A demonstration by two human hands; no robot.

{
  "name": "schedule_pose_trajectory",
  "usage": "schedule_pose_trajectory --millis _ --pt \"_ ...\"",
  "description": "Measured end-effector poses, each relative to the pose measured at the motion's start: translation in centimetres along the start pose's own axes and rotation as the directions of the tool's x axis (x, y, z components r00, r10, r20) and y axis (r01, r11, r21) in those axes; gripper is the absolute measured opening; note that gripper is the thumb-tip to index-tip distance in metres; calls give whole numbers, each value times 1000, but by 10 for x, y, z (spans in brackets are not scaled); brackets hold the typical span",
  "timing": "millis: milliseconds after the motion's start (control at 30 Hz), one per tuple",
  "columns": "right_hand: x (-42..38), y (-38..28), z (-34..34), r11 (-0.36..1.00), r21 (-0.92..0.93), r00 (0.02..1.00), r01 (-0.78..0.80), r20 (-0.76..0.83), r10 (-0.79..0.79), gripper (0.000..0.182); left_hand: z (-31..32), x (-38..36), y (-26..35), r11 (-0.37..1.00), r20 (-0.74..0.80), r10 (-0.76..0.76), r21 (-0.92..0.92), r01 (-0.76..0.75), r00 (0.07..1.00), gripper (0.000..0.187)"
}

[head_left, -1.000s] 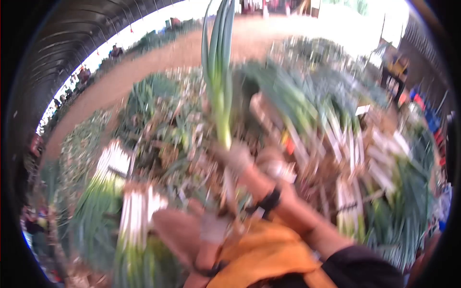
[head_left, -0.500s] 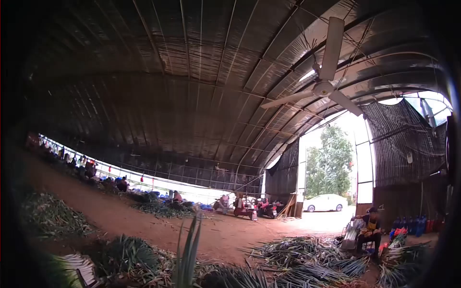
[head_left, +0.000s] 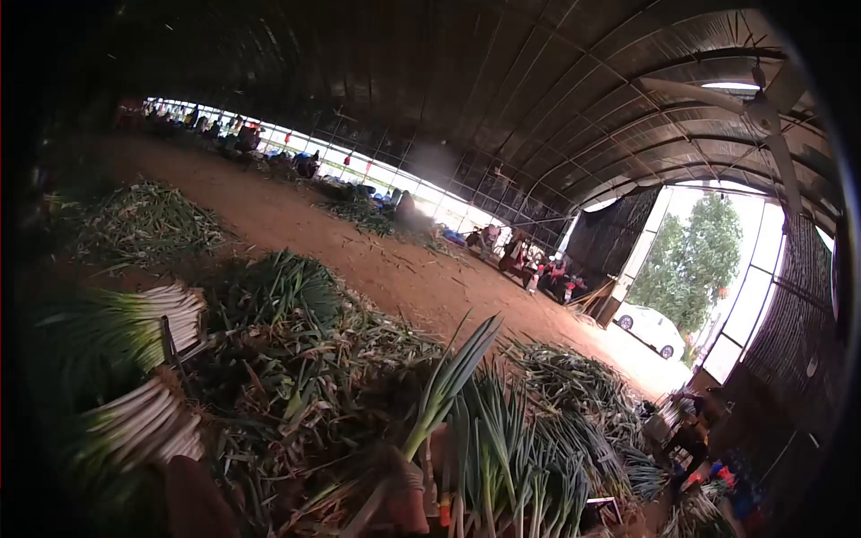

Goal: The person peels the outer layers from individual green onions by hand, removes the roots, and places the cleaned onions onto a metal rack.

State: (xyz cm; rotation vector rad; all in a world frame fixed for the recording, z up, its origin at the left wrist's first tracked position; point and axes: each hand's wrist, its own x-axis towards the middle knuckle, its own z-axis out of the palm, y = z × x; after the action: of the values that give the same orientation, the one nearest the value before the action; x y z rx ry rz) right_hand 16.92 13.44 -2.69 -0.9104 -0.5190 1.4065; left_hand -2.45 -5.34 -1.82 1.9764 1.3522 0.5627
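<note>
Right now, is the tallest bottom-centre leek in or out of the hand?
In: the leek passes through the hand, stem showing above and below.

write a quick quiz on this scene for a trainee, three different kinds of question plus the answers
1. Multiple choice: what is the hand at the bottom of the picture gripping?
a) a plastic bottle
b) a leafy green stalk
c) a coil of rope

2. True or false: a white car stands outdoors.

3. Short answer: on the lined-up stalks at picture left, which end faces the picture's right, the white or the leafy one?

Key: 1. b; 2. true; 3. the white end
</note>
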Motion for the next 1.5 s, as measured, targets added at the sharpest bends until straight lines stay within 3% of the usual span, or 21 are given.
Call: schedule_pose_trajectory --millis 167,233,333,400,433,500,567,600,667,767,867,900,967,1033,1133,1167,1200,1267,1300,1333,1500 --pt "-4 -10 2 996 -90 1000 -14 -5 13 18 9 -4 -16 1000 16 8 -29 -8 1000 25" --pt "19 31 0 1000 -19 999 1 -34 -2 19 10 -13 -24 998 -22 42 -35 -43 999 25" --pt "-56 -3 45 975 -209 992 -72 -117 48 23 7 -33 -38 996 -111 74 63 -68 991 25" --pt "-23 31 16 974 -181 990 140 60 -131 28 13 -54 -51 994 104 -108 24 106 989 26" --pt "-29 24 29 959 -277 998 55 -22 -64 29 15 -29 -53 989 132 -144 0 145 981 26" --pt "-44 9 39 911 -411 997 -31 -81 -3 25 26 -13 -64 998 105 61 -40 -57 993 26" --pt "-37 17 43 959 -281 998 -24 -61 7 22 9 -26 -50 979 103 183 -105 -173 978 26" --pt "-42 27 39 979 -198 996 -53 -87 36 22 -9 -28 -23 969 287 -247 94 230 925 24" --pt "-43 22 41 955 -281 993 -92 -94 68 22 22 -36 -73 976 143 181 97 -196 973 22" --pt "-29 19 35 953 -302 1000 -26 -7 25 24 -22 -45 -12 987 201 -163 19 162 966 27" --pt "-17 22 23 991 -124 996 -49 67 57 23 -16 -74 -37 964 -29 -74 -257 64 997 19" --pt "-15 18 18 993 -47 994 -112 11 112 20 -21 -90 -34 957 88 -197 -198 211 976 16" --pt "-7 -16 16 973 158 985 -170 8 171 14 -14 -102 -62 965 140 -214 -124 231 967 19" --pt "29 -26 0 955 243 964 -172 242 112 15 -8 -113 -91 968 183 -233 -51 246 955 23" --pt "19 -18 11 886 401 923 -233 378 71 16 -42 -78 -39 958 -91 -267 82 274 959 29" --pt "11 -20 22 852 461 935 -247 344 85 18 -29 -72 -57 991 -69 -131 -33 129 989 32" --pt "-2 -21 31 886 430 969 -172 234 75 17 -18 -65 -70 994 -42 -96 -64 93 994 32" --pt "6 -14 39 926 356 969 -123 244 35 13 -10 -49 -66 995 -19 -76 -63 75 997 32" --pt "-2 -18 39 869 416 927 -267 359 113 11 -8 -48 -65 995 -15 -80 -62 79 997 32" --pt "-4 -12 40 910 379 958 -168 280 60 18 -4 -44 -59 992 13 -105 -67 105 994 32" --pt "-22 -16 39 952 257 970 -165 217 109 17 -3 -37 -54 987 30 -142 -66 144 989 32"
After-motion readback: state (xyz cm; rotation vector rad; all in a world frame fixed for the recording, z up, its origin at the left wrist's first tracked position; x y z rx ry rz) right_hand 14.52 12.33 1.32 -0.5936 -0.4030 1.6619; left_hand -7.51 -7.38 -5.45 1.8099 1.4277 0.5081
